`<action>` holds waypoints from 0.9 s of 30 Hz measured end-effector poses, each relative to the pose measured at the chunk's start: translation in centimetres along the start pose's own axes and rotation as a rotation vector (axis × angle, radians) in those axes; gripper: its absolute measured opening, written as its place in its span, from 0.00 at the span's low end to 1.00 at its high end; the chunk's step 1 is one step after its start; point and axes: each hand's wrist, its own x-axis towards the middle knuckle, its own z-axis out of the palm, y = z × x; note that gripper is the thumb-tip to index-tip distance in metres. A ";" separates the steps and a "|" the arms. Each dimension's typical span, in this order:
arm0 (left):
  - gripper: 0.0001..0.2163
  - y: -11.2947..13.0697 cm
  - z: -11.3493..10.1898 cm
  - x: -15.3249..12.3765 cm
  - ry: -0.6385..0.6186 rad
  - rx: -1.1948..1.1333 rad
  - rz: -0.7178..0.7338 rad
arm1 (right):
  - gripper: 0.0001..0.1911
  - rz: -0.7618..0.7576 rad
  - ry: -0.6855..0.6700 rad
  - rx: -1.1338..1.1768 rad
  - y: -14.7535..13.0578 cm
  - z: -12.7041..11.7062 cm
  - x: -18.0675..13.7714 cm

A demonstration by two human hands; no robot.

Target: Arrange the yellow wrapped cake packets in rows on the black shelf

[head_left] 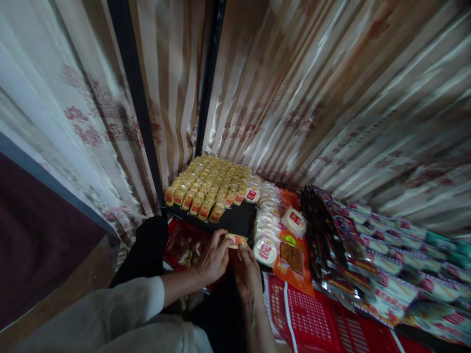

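Observation:
A small wrapped snack cake [236,240], yellow with a red and orange label, is held between my two hands just in front of a black shelf [241,219]. My left hand [215,257] pinches its left end, and my right hand [247,268] grips the right end from below. Behind them, rows of similar yellow wrapped cakes [208,184] stand packed on the shelf. To the right of my hands lies a row of round white packaged cakes [265,250], overlapping one another.
Orange snack packets [292,257] lie further right, with dark packets [320,230] and many white-and-red packets [390,289] beyond. Red plastic baskets [312,314] sit below the shelf edge. Dark posts [136,88] and a pleated curtain [275,98] enclose the back.

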 end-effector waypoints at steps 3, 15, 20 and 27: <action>0.21 0.2 0.7 0.4 -0.043 -0.005 -0.016 | 0.21 -0.096 0.085 -0.046 -1.0 -0.5 1.1; 0.29 -2.3 4.9 3.1 -0.056 -0.115 -0.187 | 0.29 -0.420 -0.023 -0.688 -2.6 1.7 10.8; 0.29 -3.2 5.2 4.9 -0.134 -0.023 -0.299 | 0.27 -0.438 -0.117 -0.780 -2.1 2.9 13.1; 0.32 -3.7 5.5 6.5 -0.102 0.004 -0.319 | 0.22 -0.595 -0.107 -0.921 -2.2 4.3 14.3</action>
